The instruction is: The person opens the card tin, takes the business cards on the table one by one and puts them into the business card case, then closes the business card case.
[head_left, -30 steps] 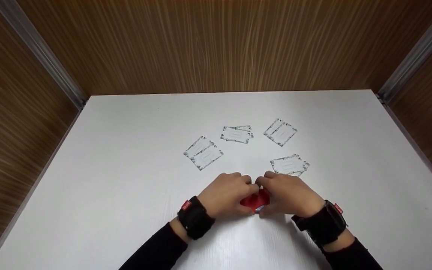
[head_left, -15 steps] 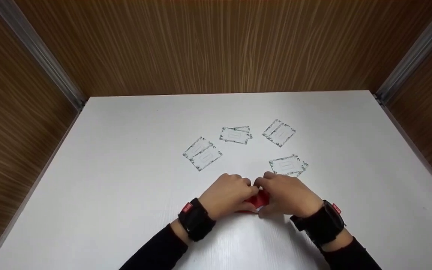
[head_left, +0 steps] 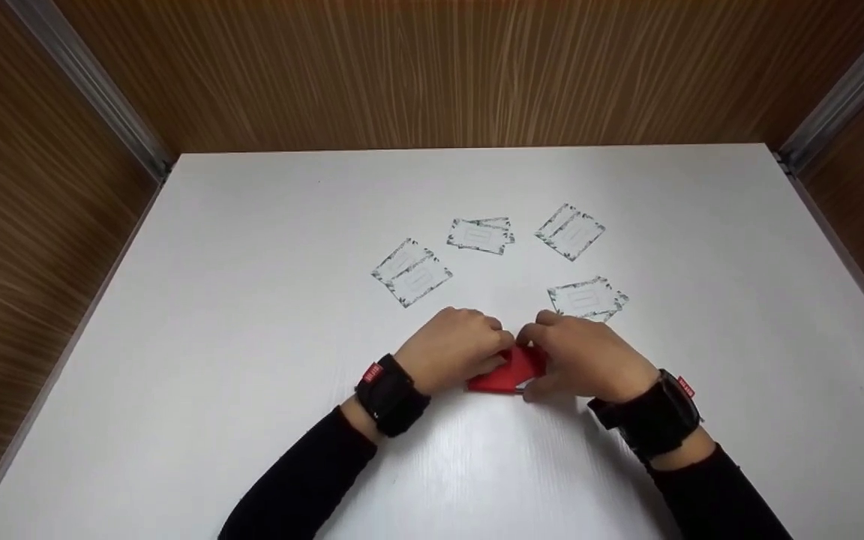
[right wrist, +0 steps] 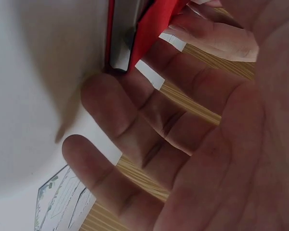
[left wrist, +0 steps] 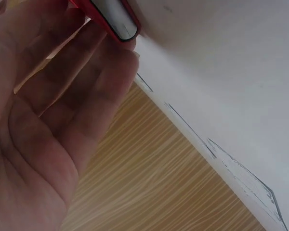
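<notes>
Between both hands, near the middle of the table, is a small red case (head_left: pixel 502 377) with silvery metal along its side. Its metal side (right wrist: pixel 124 36) and a raised red flap (right wrist: pixel 154 29) show in the right wrist view. My left hand (head_left: pixel 451 349) holds the case at its left part, fingers bent at the far edge and thumb over the red top. My right hand (head_left: pixel 586 358) grips its right end, thumb at the near corner. In the left wrist view the end of the case (left wrist: pixel 116 21) lies at the fingertips. The hands cover much of it.
White cards with leafy borders lie beyond the hands in overlapping groups: the left cards (head_left: pixel 412 273), the centre cards (head_left: pixel 481 235), the upper right cards (head_left: pixel 571 232) and the lower right cards (head_left: pixel 586 298). A wood-grain panel (head_left: pixel 417 75) rises behind the white table (head_left: pixel 214 300).
My left thumb has moved from the near edge up onto the red case, so more of its front shows. The head view has tilted down; the cards lie as before.
</notes>
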Demonstrator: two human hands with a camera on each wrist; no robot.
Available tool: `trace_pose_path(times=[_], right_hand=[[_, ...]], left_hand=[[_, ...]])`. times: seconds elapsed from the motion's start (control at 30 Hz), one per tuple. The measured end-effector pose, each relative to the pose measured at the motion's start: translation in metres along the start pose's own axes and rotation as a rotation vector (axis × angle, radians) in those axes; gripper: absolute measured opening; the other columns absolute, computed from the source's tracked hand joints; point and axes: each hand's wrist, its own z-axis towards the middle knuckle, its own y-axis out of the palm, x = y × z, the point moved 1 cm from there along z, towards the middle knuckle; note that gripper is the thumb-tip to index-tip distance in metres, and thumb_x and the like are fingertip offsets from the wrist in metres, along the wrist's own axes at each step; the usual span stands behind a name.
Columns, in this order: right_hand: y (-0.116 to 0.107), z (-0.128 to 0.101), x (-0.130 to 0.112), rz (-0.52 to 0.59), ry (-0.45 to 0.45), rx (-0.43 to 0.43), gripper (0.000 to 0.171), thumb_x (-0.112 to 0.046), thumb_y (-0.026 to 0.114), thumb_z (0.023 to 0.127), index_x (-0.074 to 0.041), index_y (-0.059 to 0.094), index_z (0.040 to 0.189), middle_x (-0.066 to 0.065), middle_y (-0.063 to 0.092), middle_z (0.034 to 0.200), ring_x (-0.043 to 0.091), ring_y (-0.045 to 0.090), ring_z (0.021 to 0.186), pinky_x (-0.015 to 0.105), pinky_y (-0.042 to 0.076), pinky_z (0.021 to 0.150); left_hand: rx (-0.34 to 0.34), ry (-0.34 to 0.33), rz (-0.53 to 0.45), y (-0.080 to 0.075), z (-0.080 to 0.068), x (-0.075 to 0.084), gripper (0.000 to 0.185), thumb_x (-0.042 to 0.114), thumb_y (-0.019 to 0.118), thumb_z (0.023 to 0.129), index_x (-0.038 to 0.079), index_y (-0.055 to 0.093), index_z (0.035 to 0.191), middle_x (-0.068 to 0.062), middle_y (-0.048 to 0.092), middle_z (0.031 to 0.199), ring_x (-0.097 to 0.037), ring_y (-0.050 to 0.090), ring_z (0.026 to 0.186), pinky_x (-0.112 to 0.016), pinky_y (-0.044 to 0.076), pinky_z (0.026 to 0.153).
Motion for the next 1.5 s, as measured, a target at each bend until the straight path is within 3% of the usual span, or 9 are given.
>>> trace_pose_path(times=[0.2, 0.37, 0.53, 0.63, 0.83, 1.0, 1.13, 1.33, 1.5], right_hand=[[-0.003, 0.000, 0.001, -0.061, -0.009, 0.051, 0.055, -0.035, 0.092, 0.059, -0.018, 0.068, 0.105, -0.005, 0.054, 0.085, 0.013, 0.051, 0.071, 0.030, 0.044, 0.061], [-0.004, -0.001, 0.001, -0.035, -0.060, 0.064, 0.041, -0.030, 0.086, 0.064, -0.017, 0.069, 0.099, -0.006, 0.054, 0.079, 0.012, 0.049, 0.068, 0.029, 0.042, 0.059], [-0.009, -0.005, 0.005, 0.070, -0.098, 0.019, 0.021, -0.022, 0.077, 0.073, -0.021, 0.071, 0.094, -0.009, 0.056, 0.074, 0.010, 0.048, 0.066, 0.027, 0.042, 0.060], [-0.013, -0.006, 0.008, 0.114, -0.118, 0.006, 0.017, -0.017, 0.071, 0.080, -0.021, 0.074, 0.095, -0.012, 0.061, 0.076, 0.007, 0.051, 0.066, 0.027, 0.045, 0.062], [-0.018, -0.008, 0.011, 0.151, -0.119, 0.001, 0.024, -0.020, 0.065, 0.090, -0.027, 0.078, 0.110, -0.018, 0.069, 0.086, 0.003, 0.055, 0.067, 0.025, 0.047, 0.066], [-0.020, -0.009, 0.012, 0.186, -0.131, -0.040, 0.023, -0.029, 0.067, 0.095, -0.031, 0.075, 0.116, -0.018, 0.072, 0.098, 0.001, 0.060, 0.075, 0.026, 0.050, 0.071], [-0.017, -0.008, 0.009, 0.191, -0.160, -0.056, 0.022, -0.036, 0.065, 0.096, -0.030, 0.075, 0.116, -0.018, 0.070, 0.099, 0.002, 0.061, 0.085, 0.028, 0.051, 0.077], [-0.012, -0.005, 0.003, 0.176, -0.196, -0.046, 0.004, -0.031, 0.074, 0.091, -0.032, 0.073, 0.095, -0.015, 0.061, 0.079, 0.006, 0.053, 0.072, 0.025, 0.046, 0.066], [-0.012, -0.004, 0.001, 0.171, -0.185, -0.057, 0.007, -0.028, 0.077, 0.088, -0.032, 0.071, 0.090, -0.014, 0.060, 0.076, 0.007, 0.051, 0.069, 0.025, 0.044, 0.062]], left_hand=[[-0.071, 0.000, -0.045, -0.006, 0.001, 0.001, 0.049, 0.053, 0.080, 0.077, 0.018, 0.068, 0.108, 0.005, 0.061, 0.088, -0.013, 0.052, 0.078, -0.029, 0.046, 0.064], [-0.053, 0.038, -0.086, -0.009, -0.002, 0.000, 0.026, 0.038, 0.074, 0.084, 0.017, 0.068, 0.097, 0.005, 0.058, 0.075, -0.011, 0.051, 0.069, -0.026, 0.043, 0.061], [-0.061, 0.056, -0.212, -0.012, -0.006, -0.006, 0.008, 0.027, 0.070, 0.089, 0.019, 0.071, 0.090, 0.010, 0.054, 0.065, -0.006, 0.046, 0.060, -0.022, 0.037, 0.056], [-0.067, 0.059, -0.283, -0.015, -0.007, -0.011, 0.011, 0.028, 0.066, 0.095, 0.020, 0.073, 0.093, 0.011, 0.056, 0.067, -0.004, 0.046, 0.060, -0.019, 0.038, 0.058], [-0.062, 0.068, -0.379, -0.021, -0.007, -0.019, 0.023, 0.030, 0.060, 0.101, 0.016, 0.077, 0.105, 0.007, 0.072, 0.086, -0.003, 0.054, 0.068, -0.020, 0.045, 0.067], [-0.084, 0.096, -0.419, -0.022, -0.007, -0.019, 0.021, 0.028, 0.062, 0.100, 0.016, 0.079, 0.103, 0.008, 0.070, 0.081, 0.000, 0.051, 0.065, -0.018, 0.043, 0.064], [-0.105, 0.112, -0.423, -0.022, -0.006, -0.014, 0.019, 0.030, 0.065, 0.098, 0.019, 0.080, 0.098, 0.011, 0.062, 0.069, 0.000, 0.046, 0.061, -0.017, 0.038, 0.058], [-0.120, 0.111, -0.287, -0.024, -0.007, -0.002, 0.014, 0.025, 0.069, 0.093, 0.020, 0.075, 0.081, 0.012, 0.046, 0.060, -0.003, 0.039, 0.057, -0.019, 0.032, 0.054], [-0.115, 0.110, -0.230, -0.025, -0.008, 0.000, 0.017, 0.017, 0.070, 0.089, 0.021, 0.067, 0.073, 0.011, 0.036, 0.059, -0.005, 0.033, 0.058, -0.020, 0.027, 0.054]])
